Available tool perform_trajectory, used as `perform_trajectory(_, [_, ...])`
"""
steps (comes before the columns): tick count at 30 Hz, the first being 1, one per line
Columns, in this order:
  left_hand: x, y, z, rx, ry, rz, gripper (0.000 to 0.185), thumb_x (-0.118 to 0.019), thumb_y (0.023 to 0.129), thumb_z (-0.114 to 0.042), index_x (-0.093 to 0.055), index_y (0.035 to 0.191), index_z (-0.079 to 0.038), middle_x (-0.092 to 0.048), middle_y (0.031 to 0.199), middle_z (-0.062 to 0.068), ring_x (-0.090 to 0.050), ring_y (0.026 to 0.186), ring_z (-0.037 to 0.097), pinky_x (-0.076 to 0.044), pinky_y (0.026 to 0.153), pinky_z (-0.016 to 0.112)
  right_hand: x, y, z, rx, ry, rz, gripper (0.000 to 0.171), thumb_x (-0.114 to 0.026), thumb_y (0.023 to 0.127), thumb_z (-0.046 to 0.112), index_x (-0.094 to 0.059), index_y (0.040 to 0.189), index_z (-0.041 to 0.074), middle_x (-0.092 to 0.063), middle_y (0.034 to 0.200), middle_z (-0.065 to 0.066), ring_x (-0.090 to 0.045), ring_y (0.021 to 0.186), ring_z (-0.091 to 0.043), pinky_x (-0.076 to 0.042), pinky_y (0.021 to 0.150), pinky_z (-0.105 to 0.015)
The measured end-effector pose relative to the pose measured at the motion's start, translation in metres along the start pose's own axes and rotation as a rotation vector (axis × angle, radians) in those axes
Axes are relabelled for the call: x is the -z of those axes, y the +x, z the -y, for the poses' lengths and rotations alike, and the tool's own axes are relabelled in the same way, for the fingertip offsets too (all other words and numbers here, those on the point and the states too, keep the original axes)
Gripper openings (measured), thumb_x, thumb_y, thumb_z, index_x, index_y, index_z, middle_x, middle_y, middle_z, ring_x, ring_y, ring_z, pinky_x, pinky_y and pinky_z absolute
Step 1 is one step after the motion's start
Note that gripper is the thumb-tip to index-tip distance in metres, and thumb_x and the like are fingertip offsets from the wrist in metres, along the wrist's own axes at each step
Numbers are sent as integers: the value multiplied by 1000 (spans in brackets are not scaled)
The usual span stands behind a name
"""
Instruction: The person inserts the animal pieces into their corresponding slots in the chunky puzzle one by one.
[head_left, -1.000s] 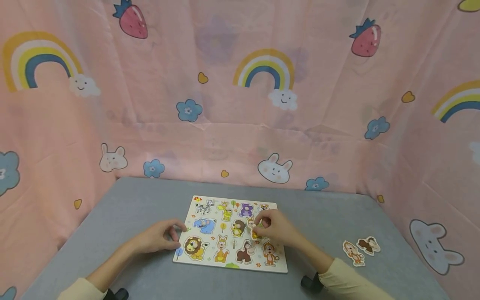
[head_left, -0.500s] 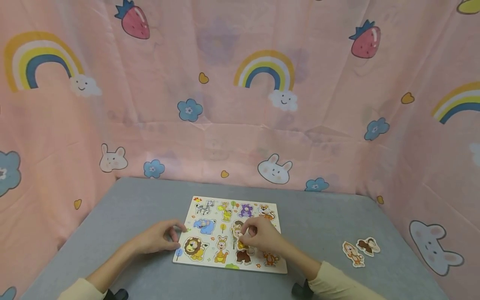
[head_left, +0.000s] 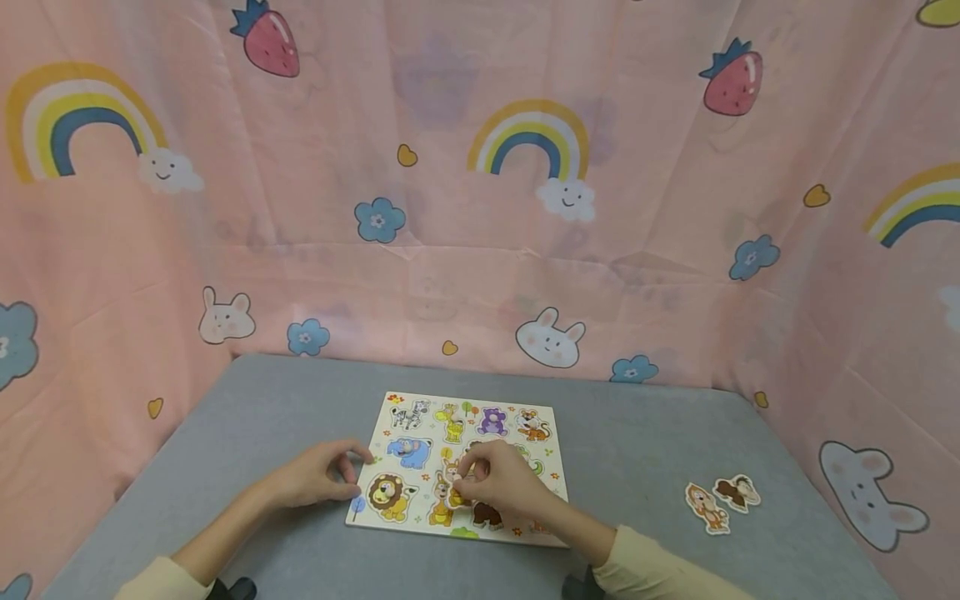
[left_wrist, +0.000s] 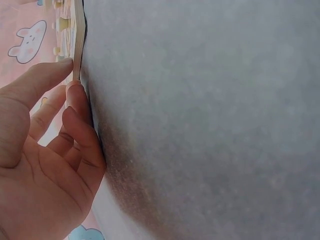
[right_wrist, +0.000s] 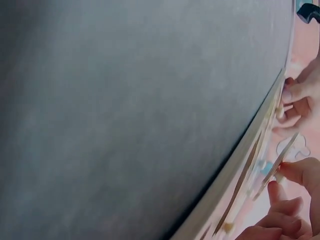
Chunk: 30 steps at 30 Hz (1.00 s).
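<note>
A wooden animal puzzle board lies on the grey table, with a lion, an elephant, a zebra and several other animals on it. My left hand is at its left edge, thumb and a bent finger touching the rim; the left wrist view shows the thumb there. Above the board my right hand pinches a kangaroo puzzle piece by its small knob. That piece overlaps the kangaroo picture in the front row. In the right wrist view the piece is tilted and raised off the board.
Two loose pieces lie on the table to the right: an orange-brown monkey and a dark brown animal. A pink printed cloth hangs behind and at both sides of the table.
My right hand has carried the kangaroo piece left and toward the front, from the board's right part to the front-row kangaroo picture. The left hand has stayed at the edge.
</note>
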<state>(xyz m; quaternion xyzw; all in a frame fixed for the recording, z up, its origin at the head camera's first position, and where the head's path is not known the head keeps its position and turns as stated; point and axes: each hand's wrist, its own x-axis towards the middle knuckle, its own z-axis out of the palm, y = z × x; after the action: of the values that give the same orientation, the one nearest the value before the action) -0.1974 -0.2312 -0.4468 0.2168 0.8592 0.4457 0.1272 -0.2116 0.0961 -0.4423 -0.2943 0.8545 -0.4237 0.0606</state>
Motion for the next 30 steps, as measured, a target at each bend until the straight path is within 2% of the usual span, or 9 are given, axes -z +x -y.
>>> perform_trajectory(10, [0,1,-1,5,13,-2,37,-80,86,-5,-63,118,-3,-59,83,1,-46,58,12,-38,55,25,-11,-1,6,-80,3,-22,12,-79,85,11,-71,78,15,-50,56,6,-38,44,-4,-31,43,-22])
perform_trajectory(25, [0,-2,-2,19,2,-4,37,-80,86,-5,-63,118,-4,-58,84,2,-46,59,13,-38,55,25,-20,0,15,-136,-117,-45,17,-81,81,17,-66,74,19,-48,54,8,-38,42,-3,-25,41,-23])
perform_trajectory(30, [0,-1,-1,23,9,-2,36,-80,86,-6,-63,118,-4,-59,84,2,-46,59,12,-38,55,25,-21,-1,16,-142,-68,-32,16,-82,81,18,-67,74,19,-47,55,7,-38,44,-4,-25,42,-23])
